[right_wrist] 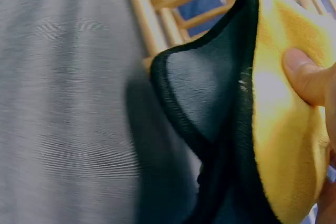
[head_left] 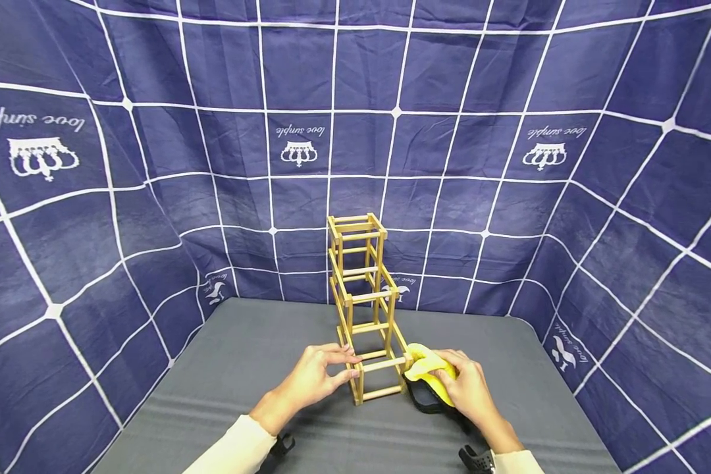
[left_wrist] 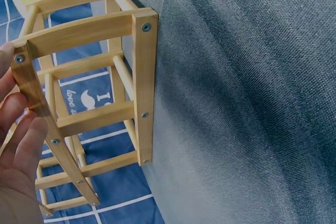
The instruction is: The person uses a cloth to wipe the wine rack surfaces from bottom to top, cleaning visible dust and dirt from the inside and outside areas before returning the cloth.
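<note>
A stepped wooden rack (head_left: 372, 297) of pale bars stands upright on the grey surface, its lowest tier toward me. My left hand (head_left: 316, 375) pinches the front left corner of that tier with thumb and fingers; the left wrist view shows the fingers (left_wrist: 32, 148) by the screwed side post (left_wrist: 144, 77). In my right hand (head_left: 469, 388) is a folded cloth (head_left: 429, 368), yellow on one face and dark with a black edge on the other. The cloth touches the rack's front right corner. My right thumb (right_wrist: 304, 74) presses into its yellow side.
Grey fabric (head_left: 225, 375) covers the surface around the rack. A blue curtain (head_left: 225, 145) with white grid lines hangs behind and at both sides, close behind the tallest tier. Dark straps (head_left: 476, 459) circle both wrists.
</note>
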`<action>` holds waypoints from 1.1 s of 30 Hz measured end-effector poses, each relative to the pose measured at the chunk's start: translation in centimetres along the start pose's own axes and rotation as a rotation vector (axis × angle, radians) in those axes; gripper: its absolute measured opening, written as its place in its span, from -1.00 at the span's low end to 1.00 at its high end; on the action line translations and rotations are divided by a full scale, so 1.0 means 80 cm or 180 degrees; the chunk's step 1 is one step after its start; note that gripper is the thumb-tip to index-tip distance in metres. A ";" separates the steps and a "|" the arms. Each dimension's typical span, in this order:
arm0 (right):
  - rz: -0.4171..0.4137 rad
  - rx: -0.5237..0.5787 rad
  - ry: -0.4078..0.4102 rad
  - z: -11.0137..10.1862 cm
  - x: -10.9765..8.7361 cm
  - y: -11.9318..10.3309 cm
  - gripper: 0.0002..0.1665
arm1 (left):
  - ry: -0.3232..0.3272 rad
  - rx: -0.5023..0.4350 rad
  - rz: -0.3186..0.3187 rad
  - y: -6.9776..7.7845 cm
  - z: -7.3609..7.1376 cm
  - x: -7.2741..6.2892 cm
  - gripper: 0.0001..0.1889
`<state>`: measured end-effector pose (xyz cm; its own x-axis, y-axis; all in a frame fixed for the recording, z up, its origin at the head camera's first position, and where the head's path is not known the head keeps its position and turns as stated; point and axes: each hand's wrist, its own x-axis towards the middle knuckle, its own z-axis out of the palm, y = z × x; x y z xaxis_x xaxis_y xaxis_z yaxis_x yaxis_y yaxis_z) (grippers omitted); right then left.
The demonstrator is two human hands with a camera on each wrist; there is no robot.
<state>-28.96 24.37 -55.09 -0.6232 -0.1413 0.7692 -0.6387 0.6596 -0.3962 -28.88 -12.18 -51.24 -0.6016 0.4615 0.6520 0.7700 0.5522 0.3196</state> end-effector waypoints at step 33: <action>-0.1009 -0.0894 -0.0975 0.047 0.052 -0.099 -0.45 | -0.0070 -0.0288 -0.0183 -0.003 0.000 -0.003 -0.75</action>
<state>-28.24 15.78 -50.66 -0.5492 -0.5479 0.6310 -0.6979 0.7160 0.0143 -28.91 -12.42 -51.44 -0.6492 0.4464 0.6159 0.7495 0.5137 0.4176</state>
